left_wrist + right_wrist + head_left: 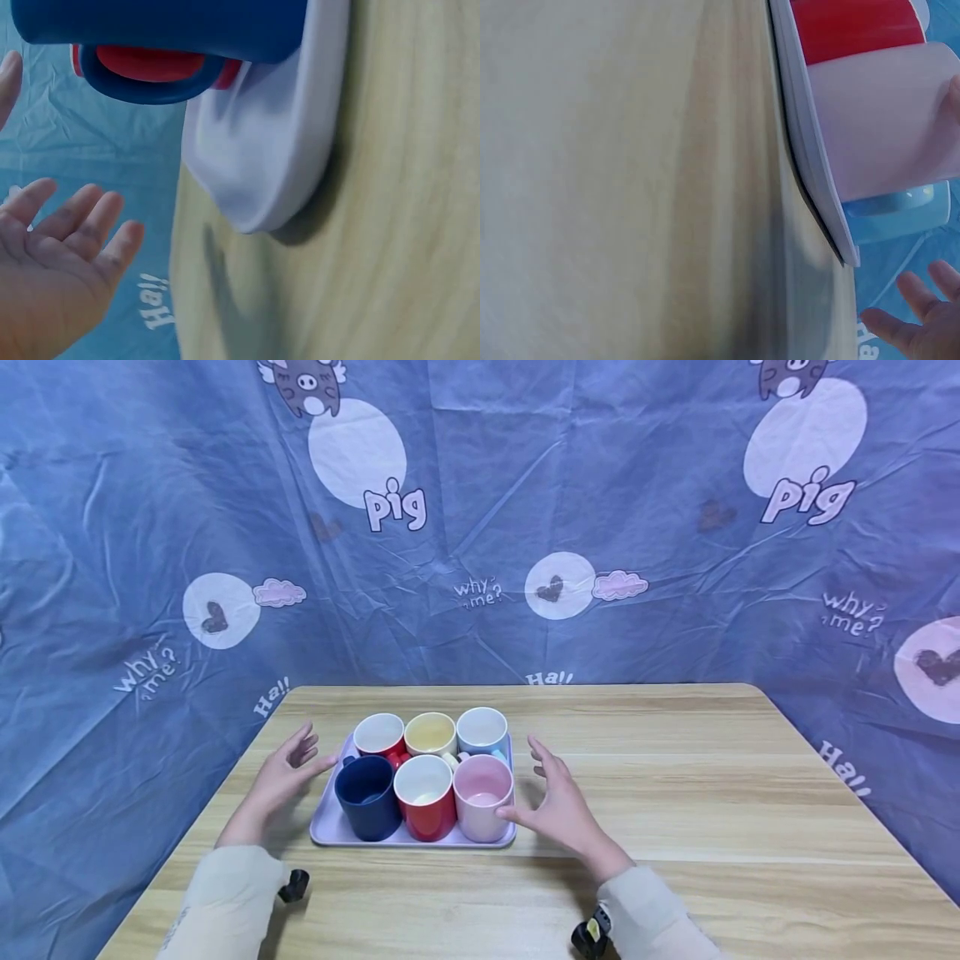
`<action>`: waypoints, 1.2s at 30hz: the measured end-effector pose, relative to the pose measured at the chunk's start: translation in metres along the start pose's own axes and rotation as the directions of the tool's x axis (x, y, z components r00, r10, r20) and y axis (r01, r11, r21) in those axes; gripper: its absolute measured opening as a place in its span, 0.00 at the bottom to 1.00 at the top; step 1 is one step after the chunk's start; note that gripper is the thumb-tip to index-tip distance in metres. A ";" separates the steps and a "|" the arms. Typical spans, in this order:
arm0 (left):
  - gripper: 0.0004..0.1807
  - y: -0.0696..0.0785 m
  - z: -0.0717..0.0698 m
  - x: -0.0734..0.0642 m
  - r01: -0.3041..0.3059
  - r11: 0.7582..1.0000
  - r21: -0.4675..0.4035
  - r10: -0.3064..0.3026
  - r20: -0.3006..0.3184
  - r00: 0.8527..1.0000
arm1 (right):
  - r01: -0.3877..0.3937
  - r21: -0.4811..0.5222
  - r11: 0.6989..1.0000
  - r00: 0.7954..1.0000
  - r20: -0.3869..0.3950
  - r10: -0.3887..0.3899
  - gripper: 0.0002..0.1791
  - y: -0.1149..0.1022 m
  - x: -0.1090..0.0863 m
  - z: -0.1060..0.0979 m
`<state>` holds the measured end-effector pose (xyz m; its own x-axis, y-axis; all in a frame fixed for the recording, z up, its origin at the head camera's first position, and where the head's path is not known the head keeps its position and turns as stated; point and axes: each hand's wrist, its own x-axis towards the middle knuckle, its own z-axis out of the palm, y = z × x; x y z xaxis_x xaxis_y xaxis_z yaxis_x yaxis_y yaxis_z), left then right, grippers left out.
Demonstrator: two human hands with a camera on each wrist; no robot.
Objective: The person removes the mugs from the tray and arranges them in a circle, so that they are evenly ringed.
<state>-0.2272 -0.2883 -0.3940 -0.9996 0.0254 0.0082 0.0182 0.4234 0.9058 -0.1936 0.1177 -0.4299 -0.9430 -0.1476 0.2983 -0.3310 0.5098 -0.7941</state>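
Observation:
A pale lilac tray (pixel 330 822) on the wooden table carries two rows of mugs. In front stand a navy mug (pixel 369 806), a red mug with a white inside (pixel 427 810) and a pink mug (pixel 480 810). Behind them are another red mug (pixel 378 733), a cream mug (pixel 431 733) and a light blue mug (pixel 482 731). My left hand (pixel 281 777) hovers off the tray's left side, fingers spread and nothing held. At the right side, my right hand (pixel 558 806) has its fingers spread, the thumb overlapping the pink mug in the head view.
The wooden table (pixel 675 793) extends to the right of the tray. A blue printed cloth (pixel 480 510) hangs behind the table and along its sides. Small black devices (pixel 294 886) sit at both wrists, below the pale sleeves (pixel 228 893).

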 end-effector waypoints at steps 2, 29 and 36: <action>0.47 -0.006 0.000 0.000 0.032 0.998 -0.058 -0.031 0.021 0.999 | -0.013 0.024 1.000 1.000 -0.004 0.013 0.64 0.000 -0.001 0.003; 0.34 -0.048 0.008 -0.006 0.139 0.967 -0.214 -0.120 0.101 0.988 | -0.112 0.332 0.937 0.993 -0.005 0.121 0.41 -0.001 -0.009 0.027; 0.32 -0.055 0.008 -0.004 0.156 0.963 -0.219 -0.142 0.077 0.987 | -0.114 0.308 0.944 0.993 -0.001 0.120 0.41 -0.002 -0.010 0.029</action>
<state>-0.2236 -0.3045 -0.4471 -0.9876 0.0348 -0.1532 -0.1424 0.2134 0.9665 -0.1844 0.0933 -0.4464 -0.9758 -0.0841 0.2017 -0.2162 0.2370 -0.9472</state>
